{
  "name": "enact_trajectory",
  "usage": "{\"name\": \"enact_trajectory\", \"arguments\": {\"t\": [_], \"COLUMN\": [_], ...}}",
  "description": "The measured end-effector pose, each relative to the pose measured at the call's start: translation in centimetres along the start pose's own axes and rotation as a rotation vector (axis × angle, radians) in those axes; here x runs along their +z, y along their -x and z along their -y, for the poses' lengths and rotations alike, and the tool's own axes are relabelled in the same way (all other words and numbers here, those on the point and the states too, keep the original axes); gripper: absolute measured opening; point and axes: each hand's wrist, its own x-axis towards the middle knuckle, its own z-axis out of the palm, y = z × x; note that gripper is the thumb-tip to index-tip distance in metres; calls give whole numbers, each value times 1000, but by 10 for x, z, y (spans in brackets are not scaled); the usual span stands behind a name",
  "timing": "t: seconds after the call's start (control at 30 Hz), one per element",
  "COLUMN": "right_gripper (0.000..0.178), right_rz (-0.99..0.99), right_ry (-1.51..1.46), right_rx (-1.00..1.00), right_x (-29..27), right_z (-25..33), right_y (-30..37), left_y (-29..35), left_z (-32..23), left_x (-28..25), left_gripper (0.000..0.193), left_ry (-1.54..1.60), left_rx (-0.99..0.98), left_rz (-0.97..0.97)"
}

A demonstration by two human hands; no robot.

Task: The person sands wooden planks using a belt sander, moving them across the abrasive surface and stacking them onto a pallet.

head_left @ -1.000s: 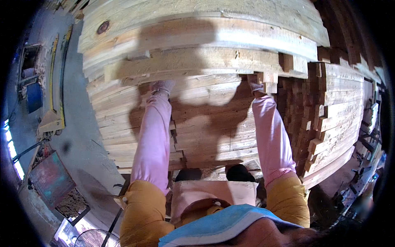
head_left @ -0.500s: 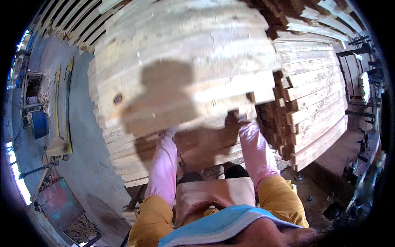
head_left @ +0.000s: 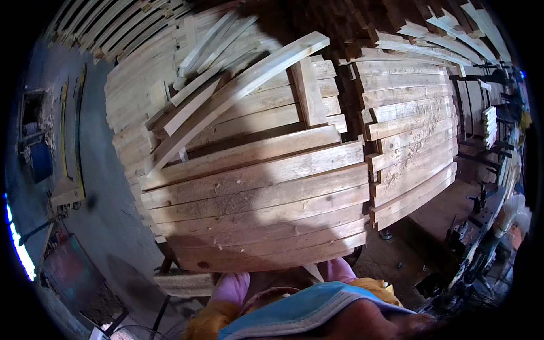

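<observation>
The pink left sleeve (head_left: 231, 286) and pink right sleeve (head_left: 339, 270) reach up to the near edge of a row of wooden boards (head_left: 272, 232). Both my hands are hidden behind or beneath that edge, so their fingers and grip do not show. Laid side by side, the boards run across in front of me, dusted with sawdust and small chips. Behind them, a long loose plank (head_left: 243, 93) lies slanted over the pile, and a short upright-looking piece (head_left: 307, 93) sits beside its upper end.
To the right, past a dark gap, stands another stack of boards (head_left: 411, 124) strewn with shavings. More slats (head_left: 122, 28) lie at the far left. Machinery with a pale flexible hose (head_left: 513, 214) is at the right edge, and a blue drum (head_left: 41, 160) at the left.
The broad bright surface of boards that filled the upper view is gone from there, showing loose planks. The boards' near edge now sits lower, close to my body, and my hands have passed from sight.
</observation>
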Motion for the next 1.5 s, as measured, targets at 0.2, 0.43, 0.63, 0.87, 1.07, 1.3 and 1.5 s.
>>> {"name": "enact_trajectory", "arguments": {"t": [0.2, 0.43, 0.63, 0.87, 1.07, 1.3, 1.5], "right_gripper": [57, 58, 42, 55, 54, 60, 62], "right_rz": [137, 91, -726, 104, -3, -205, -247], "right_ry": [-58, -237, 303, -634, -457, -772, -576], "right_rx": [147, 181, -917, -226, -221, 137, -97], "right_x": [-21, -61, -56, -17, 21, -6, -61], "right_z": [-9, 22, 25, 68, -19, 30, 97], "right_y": [47, 152, 157, 181, 247, 282, 263], "left_y": [51, 118, 191, 174, 44, -8, 55], "left_z": [48, 42, -45, -288, -337, -328, -314], "left_x": [17, -80, -183, -307, -374, -408, -421], "left_gripper": [67, 61, 39, 73, 53, 39, 31], "left_ry": [-73, -246, -381, -515, -600, -786, -480], "left_rx": [0, 127, 727, 996, 653, 707, 531], "left_rz": [135, 237, 465, -641, -791, -686, -689]}}
